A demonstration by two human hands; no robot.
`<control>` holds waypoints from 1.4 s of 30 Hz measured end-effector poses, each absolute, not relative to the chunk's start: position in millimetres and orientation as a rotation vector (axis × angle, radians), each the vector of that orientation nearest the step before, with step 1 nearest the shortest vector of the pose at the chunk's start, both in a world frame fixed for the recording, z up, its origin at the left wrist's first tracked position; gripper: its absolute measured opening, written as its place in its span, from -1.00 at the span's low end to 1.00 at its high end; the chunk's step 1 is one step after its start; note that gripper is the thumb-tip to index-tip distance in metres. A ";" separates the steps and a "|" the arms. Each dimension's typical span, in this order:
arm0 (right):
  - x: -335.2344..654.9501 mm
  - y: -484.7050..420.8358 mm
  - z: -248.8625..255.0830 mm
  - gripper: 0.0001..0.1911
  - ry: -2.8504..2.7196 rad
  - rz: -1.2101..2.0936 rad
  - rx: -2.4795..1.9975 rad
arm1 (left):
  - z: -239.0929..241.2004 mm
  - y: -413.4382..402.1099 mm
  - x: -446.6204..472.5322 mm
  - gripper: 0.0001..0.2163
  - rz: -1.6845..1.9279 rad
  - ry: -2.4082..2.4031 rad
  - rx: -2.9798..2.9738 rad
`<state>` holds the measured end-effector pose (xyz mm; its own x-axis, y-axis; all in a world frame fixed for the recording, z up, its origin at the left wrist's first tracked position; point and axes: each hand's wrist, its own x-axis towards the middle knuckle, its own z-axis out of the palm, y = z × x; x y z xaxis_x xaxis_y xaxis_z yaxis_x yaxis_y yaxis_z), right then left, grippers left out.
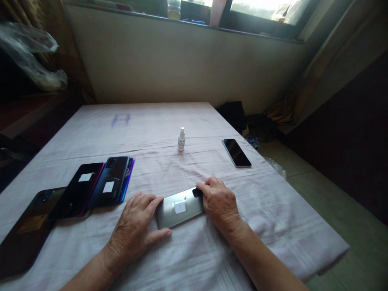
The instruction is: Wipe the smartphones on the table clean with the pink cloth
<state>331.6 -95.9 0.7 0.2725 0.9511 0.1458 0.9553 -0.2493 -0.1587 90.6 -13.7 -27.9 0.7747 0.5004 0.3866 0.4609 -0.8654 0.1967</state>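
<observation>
A silver smartphone (172, 216) lies back side up on the cloth, with a small white sticker on its middle and a dark camera block at its right end. My left hand (135, 222) grips its left end, thumb at the near edge and fingers at the far edge. Around the right end, by the camera, my right hand (220, 202) is closed, its fingertips partly hidden. Beyond the phone stands a small white bottle (181, 141) with a cap. To the left, several other phones, among them a dark blue phone (117, 178) with a white sticker, lie overlapping.
A black-screened phone (236, 152) lies near the table's right edge. A dark brown phone (27, 238) sits at the front left. The table wears a pale checked cloth (151, 121). A wall with a window sill (194, 24) rises behind; plastic bags hang at left.
</observation>
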 end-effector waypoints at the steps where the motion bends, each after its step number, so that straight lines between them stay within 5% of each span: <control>1: 330.4 -96.0 -0.3 -0.72 -1.793 -0.031 -2.304 | -28.0 -13.8 90.8 -0.37 0.664 0.781 2.875; 42: 361.4 -121.3 -15.0 -0.60 -1.835 -0.063 -2.134 | -31.1 -12.5 90.6 -0.40 0.631 0.827 2.837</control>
<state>361.4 -121.3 -15.0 0.1717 0.9550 0.2420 0.9693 -0.1199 -0.2147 90.6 -12.5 -31.1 0.7637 0.5374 0.3577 0.4873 -0.8433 0.2265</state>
